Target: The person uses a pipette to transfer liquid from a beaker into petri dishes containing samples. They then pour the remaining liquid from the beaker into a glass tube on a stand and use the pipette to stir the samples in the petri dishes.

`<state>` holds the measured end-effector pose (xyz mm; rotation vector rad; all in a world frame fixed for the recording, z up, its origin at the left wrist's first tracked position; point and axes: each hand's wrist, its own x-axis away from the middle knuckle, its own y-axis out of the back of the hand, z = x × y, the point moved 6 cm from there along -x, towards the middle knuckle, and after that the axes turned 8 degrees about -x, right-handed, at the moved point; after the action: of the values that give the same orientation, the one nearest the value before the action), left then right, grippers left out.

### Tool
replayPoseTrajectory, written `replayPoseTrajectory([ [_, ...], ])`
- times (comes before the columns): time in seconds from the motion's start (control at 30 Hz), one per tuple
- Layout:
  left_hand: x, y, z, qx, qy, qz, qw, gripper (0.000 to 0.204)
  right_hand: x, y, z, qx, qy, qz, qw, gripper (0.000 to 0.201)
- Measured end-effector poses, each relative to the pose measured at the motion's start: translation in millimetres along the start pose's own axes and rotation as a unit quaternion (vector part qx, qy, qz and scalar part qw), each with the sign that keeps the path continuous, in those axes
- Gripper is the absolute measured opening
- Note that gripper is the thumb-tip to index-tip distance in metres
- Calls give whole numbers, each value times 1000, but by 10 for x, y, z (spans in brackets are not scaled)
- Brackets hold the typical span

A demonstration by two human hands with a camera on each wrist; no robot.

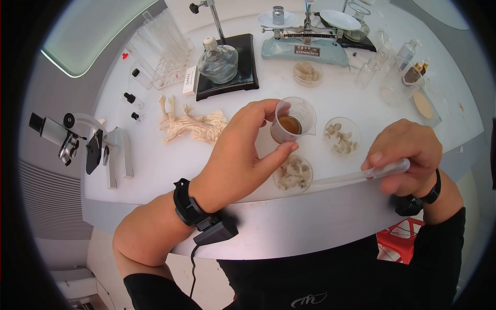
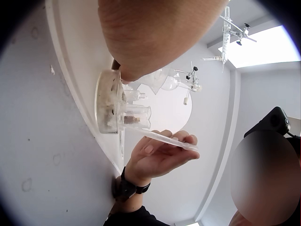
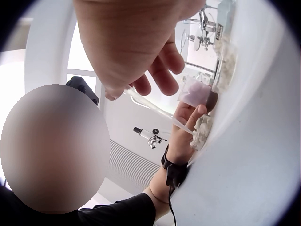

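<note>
Head view shows left fingers (image 1: 264, 110) curved widely round a beaker (image 1: 295, 118), right fingers (image 1: 377, 156) pinching a dropper (image 1: 356, 175).

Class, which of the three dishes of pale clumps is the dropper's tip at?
The front dish, nearest the table edge: the dropper ends there. The back dish, by the balance, and the right dish lie apart from its tip.

Head view: a white table (image 1: 155, 178) with a grey front edge (image 1: 320, 219) spans the centre; a ribbed grey panel (image 1: 49, 206) stands at left, a pale floor (image 1: 111, 253) at lower left, part of a red stool (image 1: 405, 242) at lower right. Left wrist view: a bright panel (image 2: 263, 49), window or lamp unclear, upper right, above a pale wall (image 2: 273, 92).
</note>
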<state>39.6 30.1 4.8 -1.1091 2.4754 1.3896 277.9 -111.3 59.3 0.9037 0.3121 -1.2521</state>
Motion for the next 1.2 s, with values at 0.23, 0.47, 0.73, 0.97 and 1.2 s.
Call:
replayPoseTrajectory([
  [0.23, -6, 10, -15, 2, -2, -2, 1000, 58, 38, 148, -49, -112, -42, -167, 979, 45],
  [0.47, -21, 15, -24, 5, -13, 1, 1000, 59, 25, 173, -203, -83, -47, -149, 984, 31],
  [0.73, -20, 28, -40, -1, -12, 8, 1000, 61, -37, 144, -55, 22, -5, -74, 997, 18],
  [0.97, -23, 15, -32, 6, -9, 5, 1000, 60, -10, 190, -126, -52, -32, -158, 985, 19],
  [1.2, -22, 15, -26, 5, -3, 10, 1000, 59, 15, 184, -78, -46, -9, -147, 988, 24],
])
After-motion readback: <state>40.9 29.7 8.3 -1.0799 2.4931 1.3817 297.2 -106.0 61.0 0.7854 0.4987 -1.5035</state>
